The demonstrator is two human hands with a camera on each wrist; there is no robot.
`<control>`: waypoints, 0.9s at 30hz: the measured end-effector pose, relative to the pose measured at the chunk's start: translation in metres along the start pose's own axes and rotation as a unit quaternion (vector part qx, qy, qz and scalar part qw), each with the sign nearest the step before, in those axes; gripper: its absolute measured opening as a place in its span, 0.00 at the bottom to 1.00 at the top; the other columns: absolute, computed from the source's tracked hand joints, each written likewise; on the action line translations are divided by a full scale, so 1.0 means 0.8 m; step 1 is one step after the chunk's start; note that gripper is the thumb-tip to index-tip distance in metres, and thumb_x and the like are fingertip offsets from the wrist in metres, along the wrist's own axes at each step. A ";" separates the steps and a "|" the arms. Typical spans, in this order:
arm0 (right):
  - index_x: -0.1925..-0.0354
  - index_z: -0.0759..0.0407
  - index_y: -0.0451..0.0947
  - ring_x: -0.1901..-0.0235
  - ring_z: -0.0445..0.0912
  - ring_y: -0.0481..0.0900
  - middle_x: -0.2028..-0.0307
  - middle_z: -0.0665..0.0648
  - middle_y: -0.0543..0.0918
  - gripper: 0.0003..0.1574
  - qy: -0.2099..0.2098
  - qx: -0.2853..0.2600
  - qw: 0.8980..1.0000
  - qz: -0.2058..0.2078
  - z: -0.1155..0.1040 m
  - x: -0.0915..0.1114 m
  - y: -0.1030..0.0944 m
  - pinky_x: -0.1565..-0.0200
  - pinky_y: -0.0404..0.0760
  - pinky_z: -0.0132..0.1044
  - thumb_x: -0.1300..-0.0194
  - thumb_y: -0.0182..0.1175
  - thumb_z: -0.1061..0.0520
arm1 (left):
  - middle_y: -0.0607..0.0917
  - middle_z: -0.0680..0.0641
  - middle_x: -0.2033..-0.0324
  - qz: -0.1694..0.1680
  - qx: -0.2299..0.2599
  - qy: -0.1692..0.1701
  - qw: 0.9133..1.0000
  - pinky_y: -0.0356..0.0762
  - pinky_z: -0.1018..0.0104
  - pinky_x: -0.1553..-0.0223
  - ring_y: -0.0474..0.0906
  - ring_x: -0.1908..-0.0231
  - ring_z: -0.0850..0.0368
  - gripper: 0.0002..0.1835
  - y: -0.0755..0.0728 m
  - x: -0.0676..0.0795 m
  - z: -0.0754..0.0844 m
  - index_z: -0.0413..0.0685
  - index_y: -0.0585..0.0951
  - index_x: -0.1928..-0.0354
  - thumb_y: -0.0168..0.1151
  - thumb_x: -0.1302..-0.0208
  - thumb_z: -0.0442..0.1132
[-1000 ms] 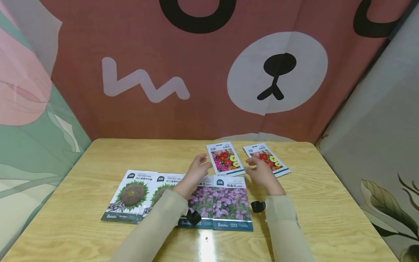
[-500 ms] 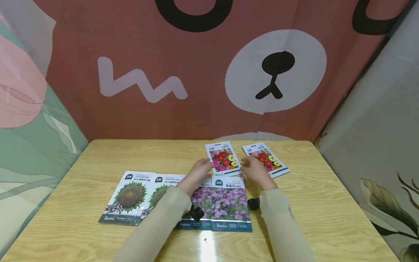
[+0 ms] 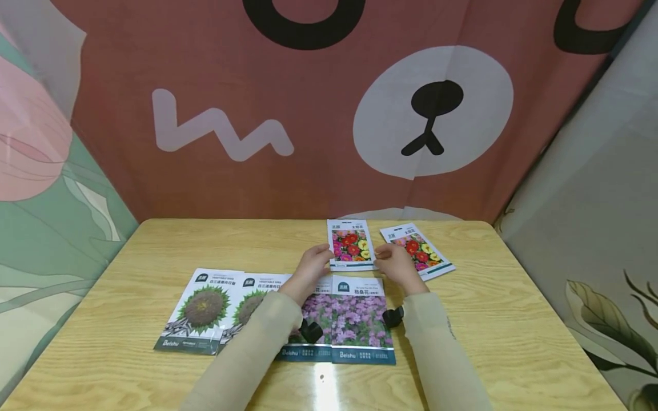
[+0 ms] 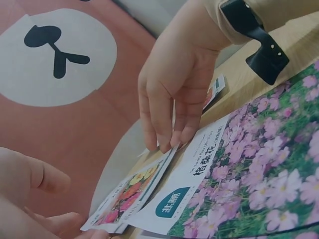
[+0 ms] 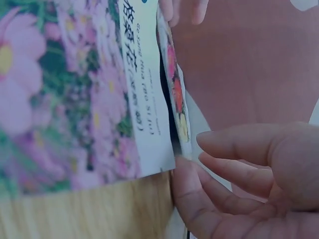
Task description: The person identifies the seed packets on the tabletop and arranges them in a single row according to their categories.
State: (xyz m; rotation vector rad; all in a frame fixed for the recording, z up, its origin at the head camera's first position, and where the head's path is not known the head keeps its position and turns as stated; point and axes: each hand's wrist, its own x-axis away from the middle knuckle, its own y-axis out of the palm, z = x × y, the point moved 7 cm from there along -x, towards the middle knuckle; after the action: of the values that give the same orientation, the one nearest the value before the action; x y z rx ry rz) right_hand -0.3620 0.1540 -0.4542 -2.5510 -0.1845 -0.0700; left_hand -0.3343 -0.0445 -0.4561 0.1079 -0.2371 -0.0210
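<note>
A small seed packet [image 3: 352,246] with red, yellow and pink flowers lies upright at the table's back, between both hands. My left hand [image 3: 312,269] touches its left edge; in the left wrist view the thumb stands apart from the packet. At the lower right corner, fingers of my right hand [image 3: 398,266] touch the edge, the thumb [image 5: 224,142] slightly off it. A matching packet [image 3: 422,254] lies tilted to the right, partly behind my right hand. Just in front is a larger purple-flower seed packet [image 3: 361,319], its twin [image 3: 320,308] partly covered by my left arm.
Two sunflower seed packets [image 3: 204,308] continue the front row to the left, the second partly hidden by my left sleeve. They lie on a wooden table [image 3: 514,342]. A bear-print cloth [image 3: 308,188] hangs behind the table's back edge.
Both hands have come in to the middle small packet, the right one moving left. That packet has turned from tilted to straight and shifted slightly back. The other packets stay put.
</note>
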 end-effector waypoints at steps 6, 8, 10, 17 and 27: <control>0.48 0.70 0.73 0.63 0.53 0.81 0.54 0.69 0.78 0.21 0.024 -0.055 0.998 0.013 0.011 -0.001 0.000 0.63 0.83 0.39 0.40 0.61 0.66 | 0.63 0.32 0.37 0.009 0.054 -0.002 0.999 0.68 0.51 0.42 0.65 0.40 0.42 0.29 -0.004 0.001 -0.002 0.30 0.57 0.33 0.47 0.36 0.28; 0.46 0.69 0.72 0.62 0.52 0.81 0.53 0.69 0.78 0.22 0.031 -0.067 0.997 0.008 0.015 -0.001 -0.001 0.63 0.83 0.39 0.40 0.61 0.66 | 0.64 0.32 0.37 0.011 0.065 -0.001 0.998 0.72 0.55 0.46 0.70 0.47 0.46 0.30 -0.005 0.000 -0.003 0.29 0.57 0.33 0.48 0.38 0.27; 0.45 0.68 0.72 0.62 0.51 0.81 0.53 0.68 0.79 0.23 0.041 -0.083 0.996 0.001 0.018 0.000 -0.004 0.62 0.83 0.38 0.39 0.61 0.65 | 0.65 0.33 0.38 0.014 0.076 -0.003 0.997 0.77 0.62 0.53 0.73 0.56 0.51 0.30 -0.006 -0.001 -0.004 0.30 0.58 0.34 0.48 0.40 0.24; 0.41 0.69 0.69 0.66 0.44 0.77 0.58 0.62 0.79 0.27 0.054 -0.128 0.989 -0.051 0.019 0.008 -0.010 0.61 0.81 0.38 0.38 0.60 0.64 | 0.70 0.33 0.42 0.011 0.089 -0.002 0.996 0.77 0.73 0.70 0.74 0.70 0.59 0.29 -0.007 0.004 -0.004 0.33 0.62 0.36 0.51 0.42 0.22; 0.37 0.65 0.61 0.69 0.50 0.78 0.59 0.64 0.76 0.35 0.029 -0.140 0.980 -0.138 0.019 0.041 -0.032 0.62 0.81 0.47 0.39 0.62 0.61 | 0.77 0.39 0.54 -0.045 -0.031 0.046 0.997 0.80 0.64 0.62 0.78 0.66 0.56 0.20 0.012 0.029 0.001 0.34 0.73 0.44 0.54 0.40 0.28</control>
State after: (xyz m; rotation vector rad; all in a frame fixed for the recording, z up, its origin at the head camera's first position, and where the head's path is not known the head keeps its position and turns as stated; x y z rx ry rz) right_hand -0.3328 0.1873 -0.4500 -2.7809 -0.5387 -0.2954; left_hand -0.3117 -0.0354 -0.4488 0.0577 -0.1401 -0.1125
